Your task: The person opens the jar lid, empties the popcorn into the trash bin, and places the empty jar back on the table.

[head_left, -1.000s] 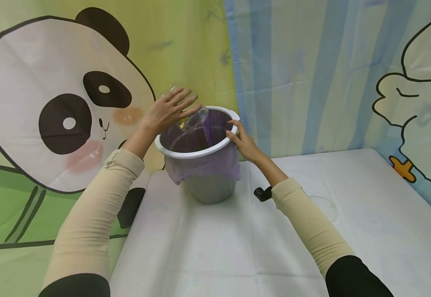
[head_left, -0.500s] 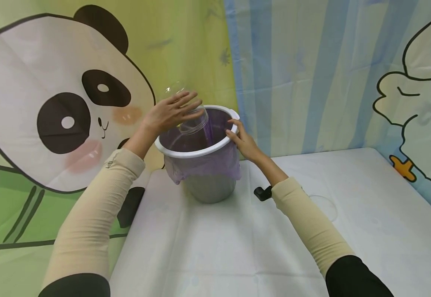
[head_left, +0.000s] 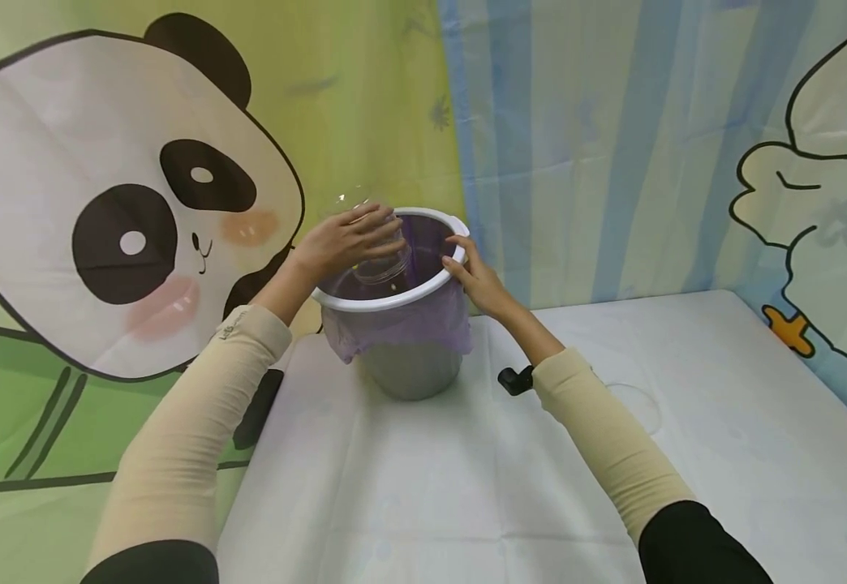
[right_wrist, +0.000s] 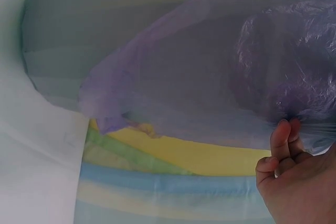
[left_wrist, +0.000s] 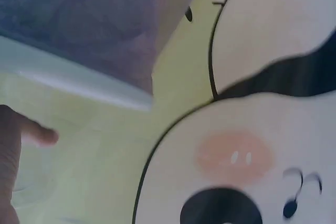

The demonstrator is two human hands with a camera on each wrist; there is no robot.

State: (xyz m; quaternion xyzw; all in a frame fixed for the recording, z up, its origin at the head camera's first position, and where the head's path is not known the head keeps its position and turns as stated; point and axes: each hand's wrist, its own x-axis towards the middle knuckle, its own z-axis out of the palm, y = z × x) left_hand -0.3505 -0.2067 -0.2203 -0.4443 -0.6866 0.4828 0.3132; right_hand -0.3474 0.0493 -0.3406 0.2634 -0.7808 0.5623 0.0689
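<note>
My left hand [head_left: 350, 239] holds a clear jar [head_left: 383, 269] tipped mouth-down inside the top of a grey bin [head_left: 410, 375]. Its fingers lie across the jar's side, and the jar's base shows above them. A few small yellow bits show near the mouth. A thin purple bag [head_left: 423, 324] lines the bin and folds over its outside under a white rim [head_left: 376, 305]. My right hand [head_left: 478, 280] grips that rim on the right side. In the right wrist view, its curled fingers [right_wrist: 283, 135] press at the bag. Only part of my left hand [left_wrist: 13, 161] shows in the left wrist view.
The bin stands near the far left part of a white-covered table [head_left: 423, 487]. A small black object [head_left: 516, 381] lies by my right forearm, with a faint thin loop [head_left: 638, 397] beyond it. Printed cloth with a panda [head_left: 124, 195] hangs close behind.
My left hand has moved slightly down and right with the jar, bringing its mouth lower into the bin. A small yellow bit now shows below the mouth. My right hand stays on the rim.
</note>
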